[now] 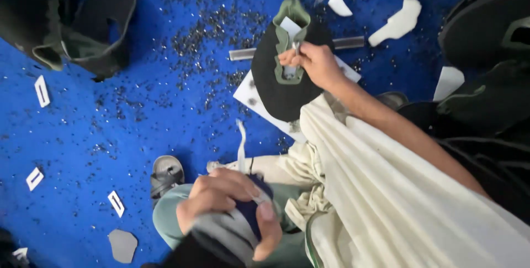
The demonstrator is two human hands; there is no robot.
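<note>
A black shoe upper with a green collar lies flat on a white board on the blue floor. My right hand reaches out over the upper's green opening and pinches a small thin metal tool against it. My left hand is low and close to my lap, fingers wrapped round a grey and dark blue bundled object; what it is I cannot tell. A white strip rises just above that hand. Cream cloth covers my legs.
Piles of black and green uppers lie at the top left and right. White cut pieces, small white tags, a grey scrap, a metal bar and a grey sandal lie on the floor among dark specks.
</note>
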